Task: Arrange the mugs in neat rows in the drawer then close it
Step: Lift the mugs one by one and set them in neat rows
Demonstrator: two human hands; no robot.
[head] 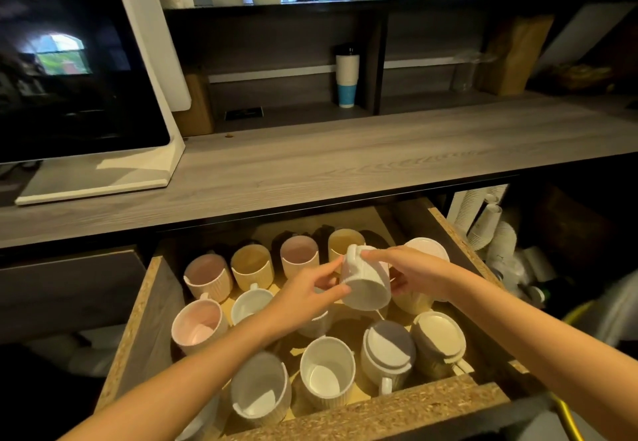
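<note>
I have both hands on the white mug (pixel 366 280), tilted above the drawer (pixel 362 413) centre: left hand (pixel 312 287) pinches its nine-o'clock side, right hand (pixel 397 268) clasps its three-o'clock side, probably steadying it to fill the row's gap.

The drawer (pixel 445 402) stands open under the counter (pixel 345 164), whose front edge overhangs its back row of mugs (pixel 252 266). Mugs crowd the left side and front edge. A bare patch of drawer floor (pixel 348 325) lies mid-drawer, below the white mug (pixel 367 283) held up by both hands. Upturned mugs (pixel 436 340) block the right front corner.
</note>
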